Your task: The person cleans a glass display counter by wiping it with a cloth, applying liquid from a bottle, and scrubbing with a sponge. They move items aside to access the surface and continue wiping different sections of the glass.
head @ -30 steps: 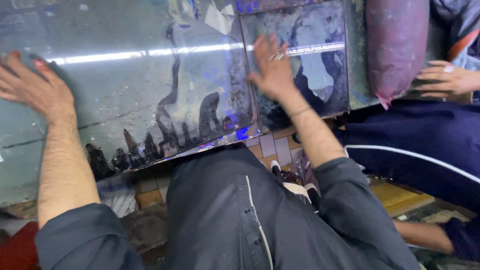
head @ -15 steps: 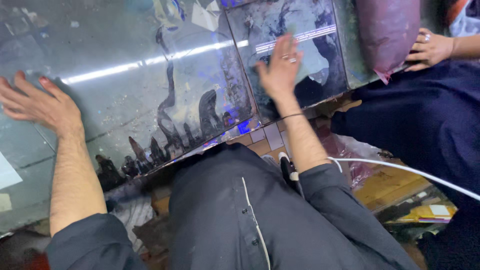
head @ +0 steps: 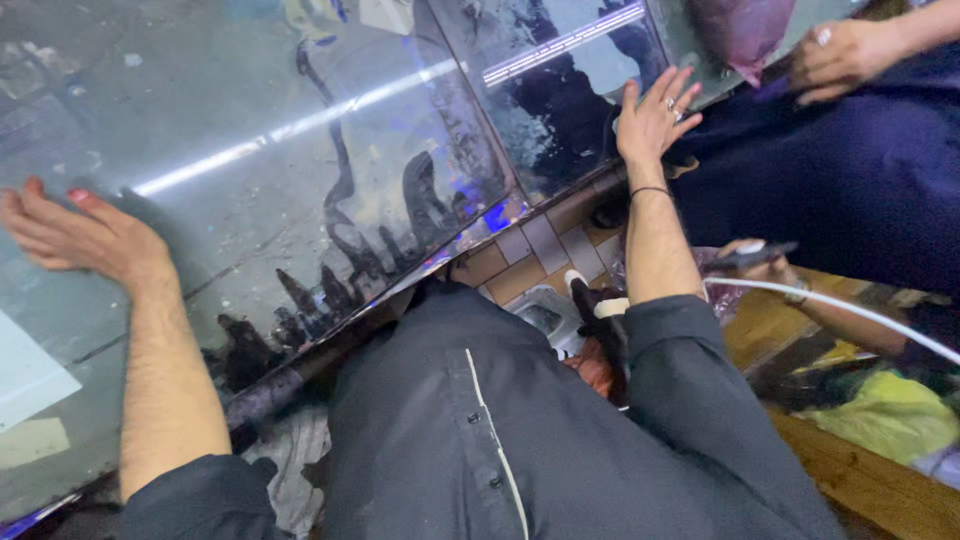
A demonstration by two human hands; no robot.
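Note:
A large glass pane (head: pixel 300 170) with dark smears of sealant along its lower edge lies in front of me and mirrors a strip light. My left hand (head: pixel 75 235) rests flat on its left part, fingers spread. My right hand (head: pixel 655 115), with a ring and a thin wristband, presses flat near the right end of the glass, where a second pane (head: pixel 560 90) adjoins. Neither hand grips anything.
Another person in dark blue clothing sits at the right; one of their hands (head: pixel 840 60) touches a purple bag (head: pixel 740 30), and the other (head: pixel 765 265) holds a dark tool by a white cord. Tiled floor (head: pixel 530 255) shows below the glass. A wooden surface (head: pixel 870 480) lies at the lower right.
The view has shifted, so the glass sits higher and more tilted in the picture. My right hand has slid to the right along the glass edge. My left hand stays flat on the pane.

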